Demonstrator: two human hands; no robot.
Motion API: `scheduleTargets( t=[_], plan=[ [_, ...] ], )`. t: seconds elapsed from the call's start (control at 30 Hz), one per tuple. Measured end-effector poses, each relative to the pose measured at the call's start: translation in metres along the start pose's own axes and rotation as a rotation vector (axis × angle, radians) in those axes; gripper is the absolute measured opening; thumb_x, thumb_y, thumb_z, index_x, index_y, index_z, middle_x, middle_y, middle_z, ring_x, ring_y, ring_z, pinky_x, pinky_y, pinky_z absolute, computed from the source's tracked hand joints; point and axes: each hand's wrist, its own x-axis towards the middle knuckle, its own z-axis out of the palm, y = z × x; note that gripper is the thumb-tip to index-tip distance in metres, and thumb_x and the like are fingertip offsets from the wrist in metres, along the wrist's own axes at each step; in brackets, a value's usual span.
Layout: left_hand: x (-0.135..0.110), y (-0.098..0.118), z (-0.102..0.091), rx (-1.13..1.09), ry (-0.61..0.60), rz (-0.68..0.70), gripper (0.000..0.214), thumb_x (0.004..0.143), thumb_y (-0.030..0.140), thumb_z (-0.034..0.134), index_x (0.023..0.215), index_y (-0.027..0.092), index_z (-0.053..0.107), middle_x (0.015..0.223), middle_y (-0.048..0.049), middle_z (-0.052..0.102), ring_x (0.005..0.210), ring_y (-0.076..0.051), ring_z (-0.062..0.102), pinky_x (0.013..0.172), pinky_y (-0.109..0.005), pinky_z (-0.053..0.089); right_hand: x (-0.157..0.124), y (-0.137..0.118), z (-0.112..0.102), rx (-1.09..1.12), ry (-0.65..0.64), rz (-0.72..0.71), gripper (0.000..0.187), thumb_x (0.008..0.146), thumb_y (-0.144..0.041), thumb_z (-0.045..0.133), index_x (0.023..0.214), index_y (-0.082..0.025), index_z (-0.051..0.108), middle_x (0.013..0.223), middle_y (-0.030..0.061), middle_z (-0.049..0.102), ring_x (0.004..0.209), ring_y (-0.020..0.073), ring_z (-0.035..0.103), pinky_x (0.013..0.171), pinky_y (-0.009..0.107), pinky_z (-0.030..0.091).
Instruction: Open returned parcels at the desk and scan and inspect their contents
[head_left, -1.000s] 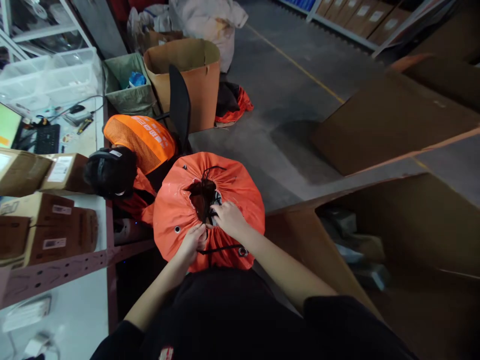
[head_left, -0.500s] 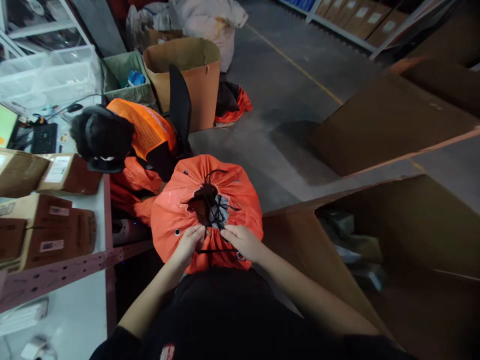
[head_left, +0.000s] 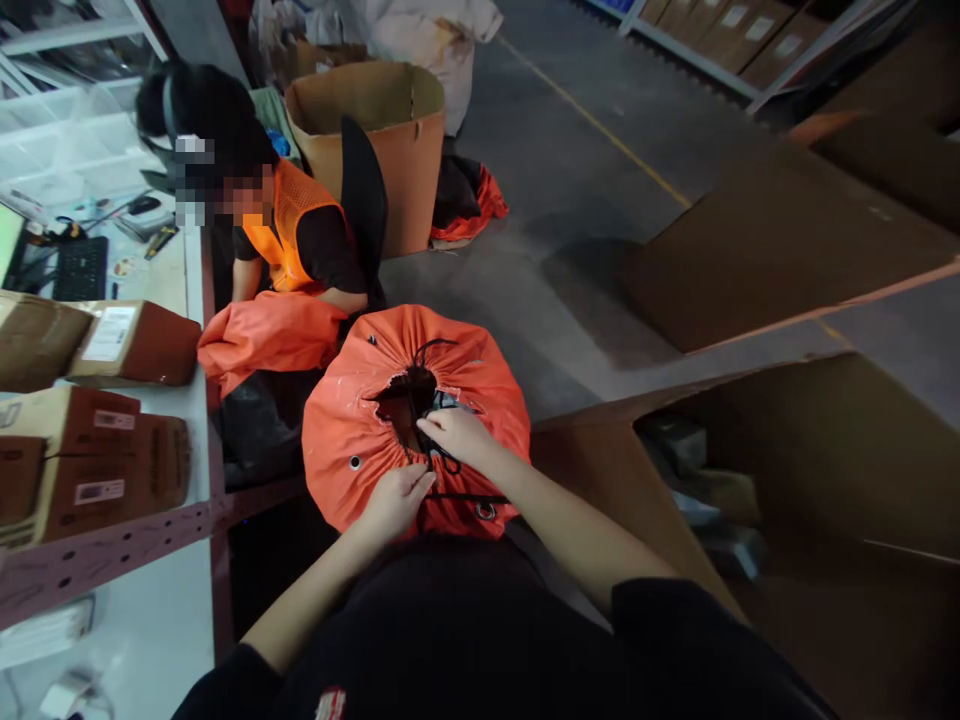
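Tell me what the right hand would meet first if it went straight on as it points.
Likely the dark opening of the orange bag: the right hand, on the black cord, points there. Depth is unclear.

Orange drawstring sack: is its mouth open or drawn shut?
Partly open: the orange drawstring sack is gathered, but a dark gap shows where the right hand and left hand pinch its black cord.

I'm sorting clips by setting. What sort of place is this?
Probably a parcel-sorting warehouse: labelled cartons on a bench, big open cardboard bins on a concrete floor, stocked shelves behind, and an orange sack in hand.
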Motion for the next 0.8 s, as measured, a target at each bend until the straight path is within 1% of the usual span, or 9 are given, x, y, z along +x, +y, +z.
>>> scheduleTargets(
  t=[0.1, 0.17, 0.3, 0.37, 0.47, 0.53, 0.67, 0.73, 0.8],
  plan=[
    [-0.004, -0.003, 0.001, 0.024, 0.034, -0.005, 0.038, 0.094, 0.048, 0.041, 0.067, 0.022, 0.041, 0.063, 0.0021, 0.043, 0.061, -0.015, 0.040, 0.061, -0.029, 0.026, 0.001, -0.003, 0.005, 0.016, 0.041, 0.041, 0.045, 0.104, -0.038, 0.042, 0.077, -0.019, 0.073, 0.083, 0.0076, 0.075, 0.080, 0.0184, 0.066, 0.064, 0.028, 0.032],
    [-0.007, -0.006, 0.002, 0.033, 0.049, -0.010, 0.037, 0.095, 0.048, 0.040, 0.067, 0.022, 0.040, 0.063, 0.0024, 0.042, 0.061, -0.015, 0.040, 0.061, -0.029, 0.026, -0.002, 0.002, 0.002, 0.036, 0.073, 0.075, 0.047, 0.103, -0.042, 0.041, 0.078, -0.019, 0.073, 0.085, 0.0091, 0.074, 0.082, 0.0199, 0.066, 0.064, 0.028, 0.033],
    [-0.009, -0.010, 0.004, 0.060, 0.065, -0.009, 0.036, 0.095, 0.044, 0.042, 0.066, 0.022, 0.037, 0.061, 0.0027, 0.041, 0.059, -0.015, 0.039, 0.060, -0.029, 0.024, -0.002, 0.012, -0.002, 0.132, 0.118, 0.078, 0.048, 0.104, -0.050, 0.037, 0.092, -0.021, 0.074, 0.093, 0.0087, 0.075, 0.089, 0.0207, 0.065, 0.066, 0.028, 0.034],
    [-0.008, -0.012, 0.006, 0.073, 0.069, -0.001, 0.035, 0.095, 0.042, 0.043, 0.066, 0.022, 0.038, 0.062, 0.0023, 0.043, 0.059, -0.015, 0.039, 0.060, -0.029, 0.023, 0.002, 0.013, 0.004, 0.203, 0.073, 0.033, 0.049, 0.101, -0.056, 0.043, 0.085, -0.021, 0.074, 0.082, 0.0058, 0.073, 0.080, 0.0188, 0.064, 0.064, 0.027, 0.033],
    [-0.007, -0.014, 0.007, 0.081, 0.070, 0.008, 0.034, 0.095, 0.040, 0.045, 0.066, 0.022, 0.039, 0.061, 0.0024, 0.043, 0.058, -0.015, 0.039, 0.059, -0.029, 0.023, 0.007, 0.013, 0.023, 0.333, -0.037, -0.033, 0.052, 0.086, -0.064, 0.063, 0.060, -0.019, 0.066, 0.056, 0.0006, 0.059, 0.058, 0.0150, 0.054, 0.057, 0.027, 0.030],
    [-0.008, -0.015, 0.007, 0.068, 0.078, 0.009, 0.034, 0.095, 0.040, 0.045, 0.066, 0.022, 0.041, 0.060, 0.0025, 0.043, 0.057, -0.014, 0.039, 0.059, -0.029, 0.025, 0.006, 0.014, 0.036, 0.442, -0.047, -0.053, 0.053, 0.083, -0.065, 0.064, 0.058, -0.018, 0.065, 0.052, -0.0009, 0.055, 0.054, 0.0141, 0.051, 0.054, 0.027, 0.032],
    [-0.009, -0.015, 0.007, 0.017, 0.112, 0.016, 0.036, 0.096, 0.044, 0.043, 0.070, 0.021, 0.050, 0.064, 0.0004, 0.050, 0.063, -0.016, 0.047, 0.061, -0.027, 0.034, -0.010, 0.013, 0.049, 0.635, 0.168, -0.020, 0.057, 0.089, -0.069, 0.047, 0.065, -0.020, 0.063, 0.061, 0.0018, 0.058, 0.064, 0.0171, 0.055, 0.061, 0.029, 0.040],
    [-0.009, -0.014, 0.008, -0.008, 0.128, 0.025, 0.038, 0.096, 0.047, 0.043, 0.072, 0.020, 0.054, 0.067, -0.0010, 0.054, 0.067, -0.017, 0.050, 0.064, -0.027, 0.038, -0.019, 0.008, 0.049, 0.705, 0.300, -0.014, 0.054, 0.088, -0.070, 0.045, 0.072, -0.021, 0.061, 0.075, 0.0040, 0.063, 0.076, 0.0193, 0.058, 0.072, 0.031, 0.045],
    [-0.008, -0.011, 0.010, -0.028, 0.143, 0.035, 0.041, 0.096, 0.051, 0.042, 0.074, 0.020, 0.056, 0.069, -0.0017, 0.055, 0.068, -0.018, 0.051, 0.066, -0.027, 0.040, -0.028, -0.002, 0.044, 0.828, 0.377, -0.064, 0.050, 0.090, -0.070, 0.042, 0.076, -0.023, 0.057, 0.090, 0.0053, 0.065, 0.088, 0.0202, 0.060, 0.084, 0.032, 0.047]
  ],
)
